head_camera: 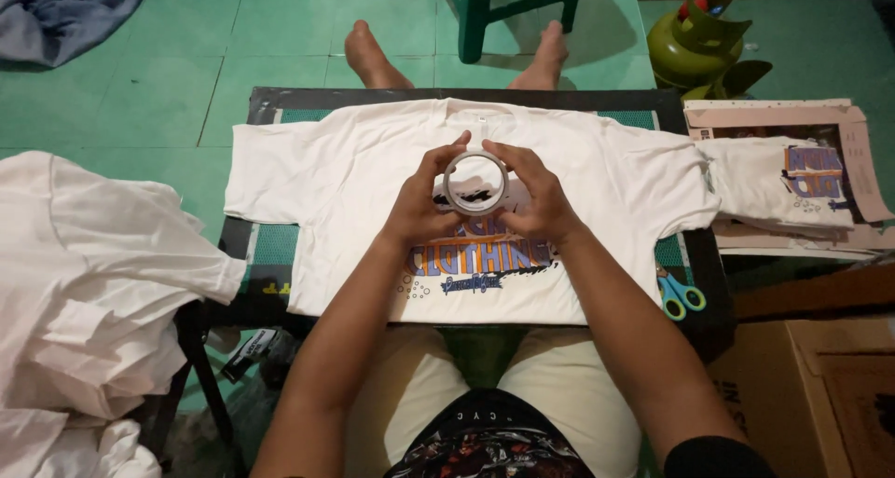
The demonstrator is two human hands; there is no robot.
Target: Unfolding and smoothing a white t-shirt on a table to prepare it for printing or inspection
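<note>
A white T-shirt [597,175] with a blue and orange printed design lies spread flat on a dark low table [280,101] topped with a green cutting mat. Above the shirt's chest I hold a roll of clear tape [475,183] upright between both hands. My left hand [421,203] grips its left side, fingers curled over the top. My right hand [533,197] holds the right side, fingertips on the rim. My forearms cover the lower part of the print.
Blue-and-green scissors [681,295] lie at the table's right edge. A second printed shirt [778,180] rests on cardboard to the right. A white cloth pile [89,282] sits left, a cardboard box [820,385] bottom right, a green gas cylinder [695,45] and stool legs [475,17] beyond.
</note>
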